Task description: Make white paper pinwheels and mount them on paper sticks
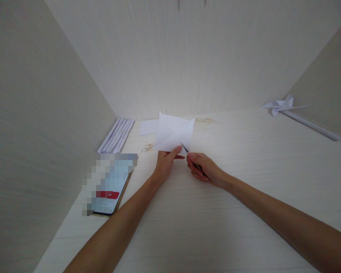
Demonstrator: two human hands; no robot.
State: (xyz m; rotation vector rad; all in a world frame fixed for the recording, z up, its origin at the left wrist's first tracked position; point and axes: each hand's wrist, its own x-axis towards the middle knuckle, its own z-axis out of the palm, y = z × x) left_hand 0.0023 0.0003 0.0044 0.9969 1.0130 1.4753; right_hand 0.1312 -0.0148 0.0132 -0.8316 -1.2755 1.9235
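Here, a white sheet of paper point(174, 134) is being held up just above the pale wooden desk point(244, 182), close to the back wall point(187, 57). Its lower edge is being pinched by the left hand point(166, 163), with the thumb stretched out along the front of the sheet and the other fingers closed behind it. A thin dark tool point(185, 148) is being gripped by the right hand point(203, 167), whose fingers are curled tightly around it; its tip is being pressed against the lower edge of the paper, just beside the left thumb. Whether it is a blade or a pen cannot be told. The two hands are being kept near each other, not quite touching.

Behind the held sheet, a second flat sheet point(148, 127) is lying on the desk. To the left, a bundle of rolled paper sticks point(116, 135) is being propped against the side wall point(31, 132). Nearer, a phone point(110, 189) with a lit screen is resting on the desk beside the left forearm. Far to the right, a folded paper pinwheel point(281, 105) on a long white stick is lying by the other side panel.
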